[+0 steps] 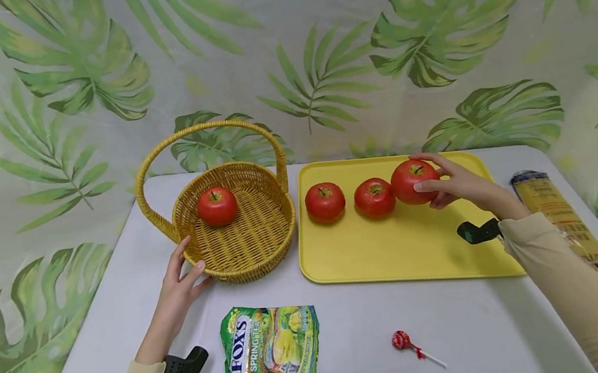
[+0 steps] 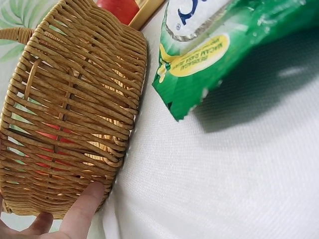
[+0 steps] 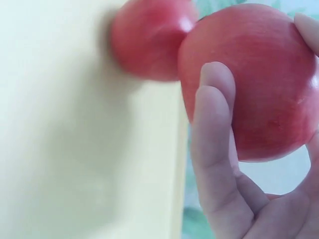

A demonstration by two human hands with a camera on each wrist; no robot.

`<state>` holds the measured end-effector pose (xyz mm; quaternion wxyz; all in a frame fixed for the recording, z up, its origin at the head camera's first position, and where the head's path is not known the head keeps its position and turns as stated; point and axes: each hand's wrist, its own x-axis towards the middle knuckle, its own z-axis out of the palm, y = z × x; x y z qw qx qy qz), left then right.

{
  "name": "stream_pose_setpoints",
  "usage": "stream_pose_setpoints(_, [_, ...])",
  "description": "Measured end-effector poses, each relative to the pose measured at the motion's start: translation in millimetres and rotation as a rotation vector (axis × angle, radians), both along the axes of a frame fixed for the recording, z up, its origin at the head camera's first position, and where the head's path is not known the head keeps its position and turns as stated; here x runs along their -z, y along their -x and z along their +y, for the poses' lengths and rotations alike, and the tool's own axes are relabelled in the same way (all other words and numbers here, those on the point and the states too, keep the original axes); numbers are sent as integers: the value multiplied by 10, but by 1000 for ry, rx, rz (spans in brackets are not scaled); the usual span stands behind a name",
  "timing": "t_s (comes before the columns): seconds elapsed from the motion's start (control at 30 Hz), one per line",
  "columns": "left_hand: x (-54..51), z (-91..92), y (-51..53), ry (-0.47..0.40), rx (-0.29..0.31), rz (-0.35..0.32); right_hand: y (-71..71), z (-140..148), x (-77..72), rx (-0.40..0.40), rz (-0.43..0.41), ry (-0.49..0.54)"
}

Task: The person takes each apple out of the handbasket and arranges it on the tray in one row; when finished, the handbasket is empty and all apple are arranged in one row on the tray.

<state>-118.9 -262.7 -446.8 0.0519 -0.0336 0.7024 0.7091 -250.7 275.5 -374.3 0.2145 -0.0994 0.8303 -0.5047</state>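
My right hand (image 1: 450, 183) grips a red apple (image 3: 254, 84) between thumb and fingers. The apple is held above the yellow tray (image 1: 377, 252); in the right wrist view the fingers curl round its side. Two more apples rest on the tray: one (image 1: 374, 197) close by the held apple and another (image 1: 325, 202) farther left. At the left, my left hand (image 1: 177, 283) touches the outer side of a wicker basket (image 1: 250, 272) with loosely spread fingers. In the left wrist view, one digit lies against the weave. A single apple (image 1: 217, 206) sits inside the basket.
A green candy bag (image 1: 272, 351) lies in front of the basket, and a red lollipop (image 1: 401, 340) lies on the white table (image 1: 364, 324). Right of the tray is a long yellow-and-blue packet (image 1: 575, 230), partly behind my right arm. The basket's tall handle (image 1: 204, 126) arches upward.
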Motion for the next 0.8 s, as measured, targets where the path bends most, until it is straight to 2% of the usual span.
stream_pose_setpoints(0.2, [2, -3, 3, 3, -4, -1, -34, 159, 200, 48, -1, -31])
stream_pose_setpoints(0.47, [20, -8, 1, 16, 3, 11, -49, 243, 392, 44, -5, -65])
stream_pose_setpoints(0.63, [22, -9, -1, 5, 7, 17, -23, 244, 447, 6, 25, -80])
stream_pose_setpoints(0.8, [16, -2, -8, -4, 7, 21, -1, 252, 416, -10, 8, -93])
